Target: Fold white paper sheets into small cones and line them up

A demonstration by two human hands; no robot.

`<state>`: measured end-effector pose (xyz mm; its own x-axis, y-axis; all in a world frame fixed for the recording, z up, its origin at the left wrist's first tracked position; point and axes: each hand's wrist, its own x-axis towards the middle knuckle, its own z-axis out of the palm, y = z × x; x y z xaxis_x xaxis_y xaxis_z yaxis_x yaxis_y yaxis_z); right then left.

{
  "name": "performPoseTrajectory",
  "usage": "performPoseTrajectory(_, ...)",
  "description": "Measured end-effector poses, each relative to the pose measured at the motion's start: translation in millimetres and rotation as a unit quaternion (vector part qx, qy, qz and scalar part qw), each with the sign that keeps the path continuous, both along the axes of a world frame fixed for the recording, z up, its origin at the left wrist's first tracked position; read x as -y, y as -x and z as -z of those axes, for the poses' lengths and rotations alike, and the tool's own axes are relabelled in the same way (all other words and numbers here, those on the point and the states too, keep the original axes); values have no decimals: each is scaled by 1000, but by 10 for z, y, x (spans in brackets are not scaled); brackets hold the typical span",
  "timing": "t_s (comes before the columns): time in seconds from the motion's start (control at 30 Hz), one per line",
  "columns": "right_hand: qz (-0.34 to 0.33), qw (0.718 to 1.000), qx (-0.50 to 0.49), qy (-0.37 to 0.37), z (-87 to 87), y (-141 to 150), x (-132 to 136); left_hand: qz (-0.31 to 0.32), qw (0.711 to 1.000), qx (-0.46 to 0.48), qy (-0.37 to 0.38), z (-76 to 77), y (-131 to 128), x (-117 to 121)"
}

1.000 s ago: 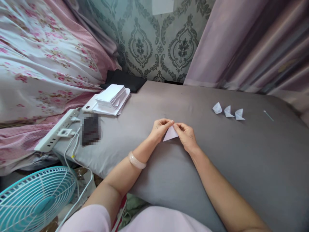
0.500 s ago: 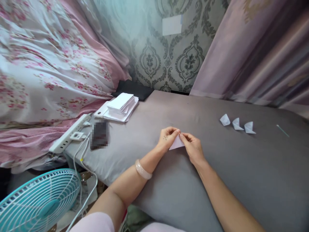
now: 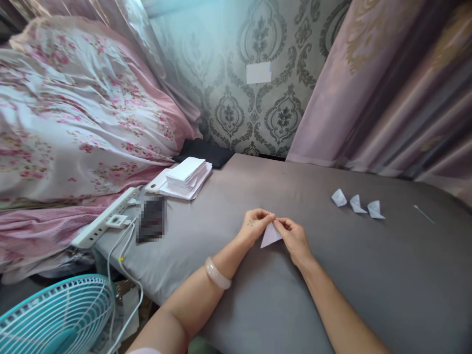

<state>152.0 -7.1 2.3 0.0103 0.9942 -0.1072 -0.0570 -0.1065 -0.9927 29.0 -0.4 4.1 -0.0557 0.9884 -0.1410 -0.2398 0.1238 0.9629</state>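
While left hand [image 3: 255, 226] pinches folded paper [image 3: 270, 237], right hand [image 3: 295, 238] does likewise; both grips are closed. Paper shapes [image 3: 356, 205] lie at two o'clock.

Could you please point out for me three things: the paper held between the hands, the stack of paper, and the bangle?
Held paper [image 3: 270, 237]: head view, on its pale visible face.
Paper stack [image 3: 186, 169]: head view, on its top sheet.
Bangle [image 3: 217, 274]: head view, on its band.
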Motion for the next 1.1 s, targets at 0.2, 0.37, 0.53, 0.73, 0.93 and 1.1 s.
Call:
performPoseTrajectory(0.2,-23,999,-30,29,63,-13,-29,-23,1000,15,0,19,9,-9)
performPoseTrajectory(0.37,-8,997,-57,57,77,-50,-78,34,997,58,23,37,47,-30)
performPoseTrajectory(0.53,-7,985,-141,97,6,-131,-151,137,972,166,93,-30,126,-21)
performPoseTrajectory(0.73,-36,968,-220,112,-82,-215,-163,209,950,207,104,-124,140,60)
performPoseTrajectory(0.93,-72,960,-248,109,-101,-236,-141,228,945,210,105,-103,128,73)
performPoseTrajectory(1.1,-84,959,-249,110,-109,-258,-135,228,948,198,102,-103,137,66)
